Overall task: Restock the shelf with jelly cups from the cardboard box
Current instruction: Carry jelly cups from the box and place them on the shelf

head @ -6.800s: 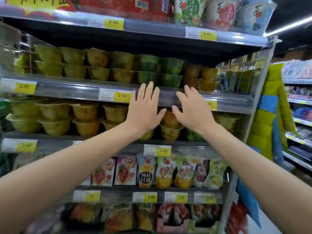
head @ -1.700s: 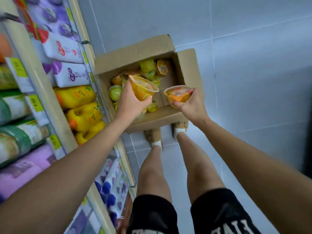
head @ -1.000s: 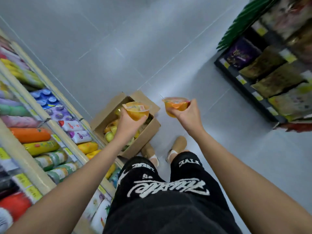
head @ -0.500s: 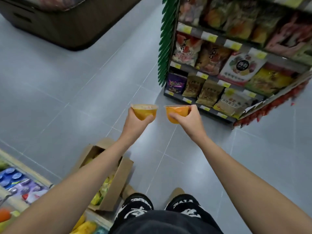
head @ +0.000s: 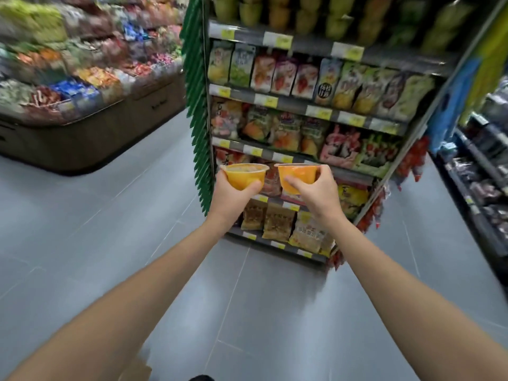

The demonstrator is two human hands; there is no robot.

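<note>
My left hand [head: 232, 196] grips a yellow-orange jelly cup [head: 244, 176] from below, held upright. Right beside it my right hand [head: 316, 192] grips a second orange jelly cup [head: 297, 174]. Both cups are raised in front of the shelf unit [head: 299, 105]. Rows of green and orange jelly cups [head: 302, 12] stand on its top visible level. A corner of the cardboard box [head: 137, 371] shows at the bottom edge, behind my left forearm.
Snack bags fill the shelf's lower levels. A green fringed strip [head: 196, 105] runs down its left edge. A low brown display bin [head: 90, 136] of sweets stands at left. Dark shelving [head: 483, 188] lines the right side. Grey tiled floor [head: 110, 229] lies between.
I have turned from the box on the floor up toward the shelf, carrying both cups. The box has slid almost out of view and the jelly cup rows have appeared at the top.
</note>
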